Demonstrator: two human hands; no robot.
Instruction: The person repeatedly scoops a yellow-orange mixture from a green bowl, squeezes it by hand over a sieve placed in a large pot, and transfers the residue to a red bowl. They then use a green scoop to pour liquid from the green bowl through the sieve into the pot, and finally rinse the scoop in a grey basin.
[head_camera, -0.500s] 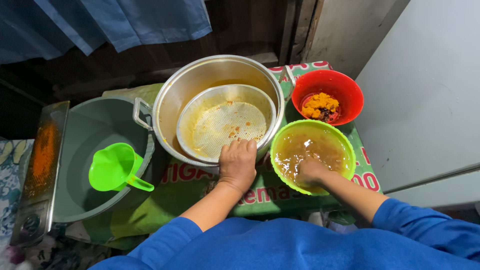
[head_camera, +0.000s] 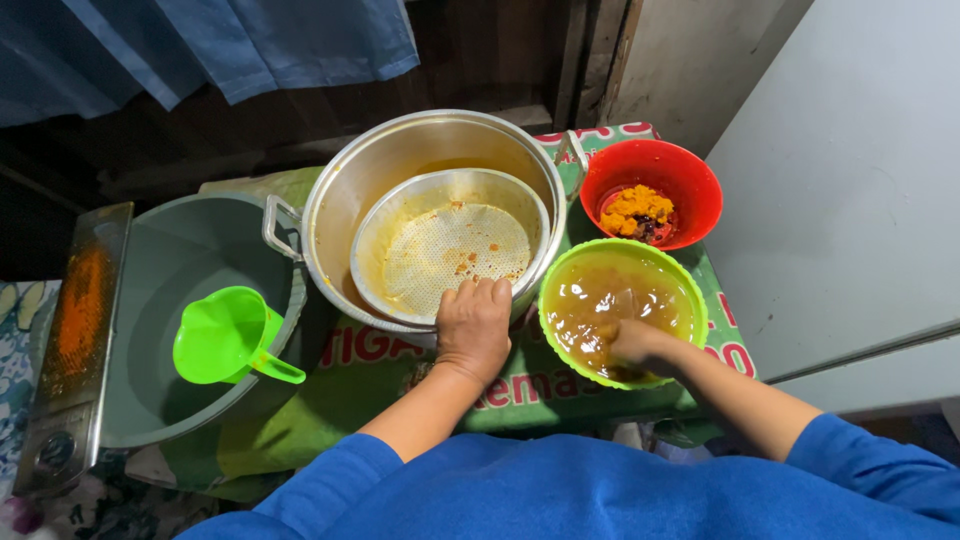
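My left hand (head_camera: 472, 325) grips the near rim of a metal strainer (head_camera: 450, 245) that rests inside a large steel pot (head_camera: 400, 150). The strainer's mesh carries a few orange bits. My right hand (head_camera: 632, 345) is dipped into the brownish-yellow liquid of a green bowl (head_camera: 675, 265) to the right of the pot; its fingers are under the liquid, so their grip is hidden.
A red bowl (head_camera: 690, 195) with orange paste stands behind the green bowl. At the left, a grey bucket (head_camera: 170, 260) of water holds a green scoop (head_camera: 225, 335). A rusty stove edge (head_camera: 75, 330) lies far left. A grey wall panel (head_camera: 850, 180) stands at the right.
My left hand stays on the strainer's rim. My right hand has shifted slightly within the green bowl's liquid.
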